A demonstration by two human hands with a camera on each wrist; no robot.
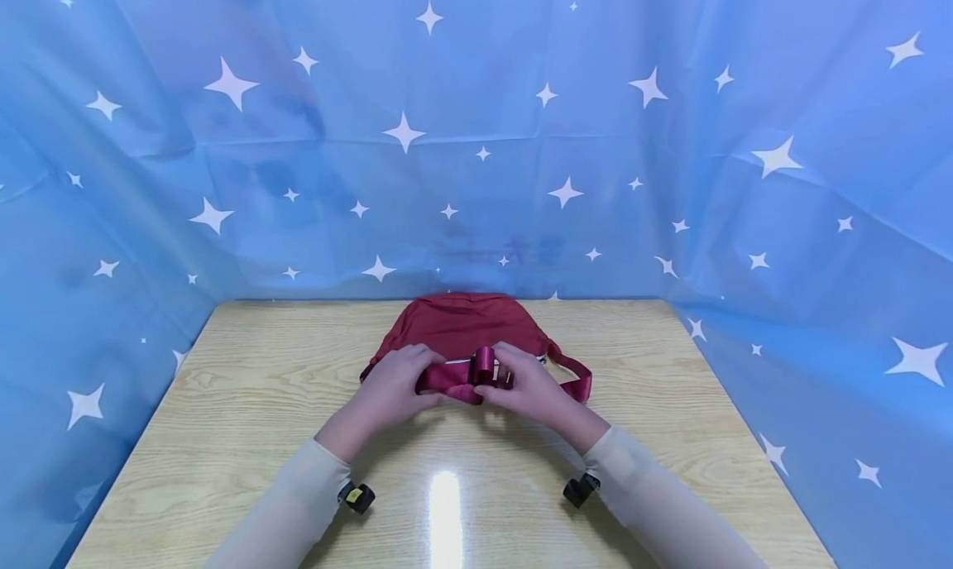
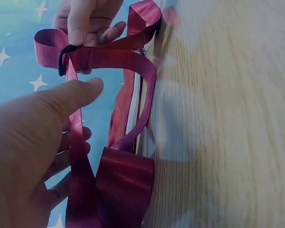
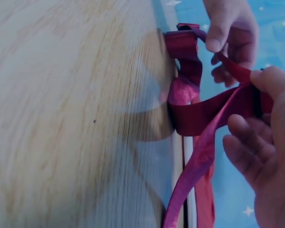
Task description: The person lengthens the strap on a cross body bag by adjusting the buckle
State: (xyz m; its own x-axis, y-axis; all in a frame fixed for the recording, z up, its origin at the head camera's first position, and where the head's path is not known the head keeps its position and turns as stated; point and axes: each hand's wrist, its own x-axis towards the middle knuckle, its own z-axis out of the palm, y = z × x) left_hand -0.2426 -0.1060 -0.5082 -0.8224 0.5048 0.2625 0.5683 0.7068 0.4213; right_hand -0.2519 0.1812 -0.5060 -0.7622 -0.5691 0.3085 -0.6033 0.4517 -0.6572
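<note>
A dark red backpack (image 1: 465,325) lies at the far side of the table, with its webbing straps toward me. My right hand (image 1: 527,380) pinches the strap at its black slider buckle (image 2: 62,64), thumb on the near side. A loop of webbing (image 1: 485,364) stands up beside these fingers. My left hand (image 1: 395,383) has a narrow length of strap (image 2: 78,147) running between its thumb and its curled fingers. This length leads up to the buckle. In the left wrist view, a wide coil of webbing (image 2: 125,183) hangs beside the left hand.
The wood-grain table (image 1: 246,437) reaches back to a blue curtain with white stars (image 1: 476,180). Another strap loop (image 1: 577,379) sticks out at the bag's right side. A light-edged zipper (image 3: 190,190) runs along the bag. Small black cameras (image 1: 357,498) sit on both wrists.
</note>
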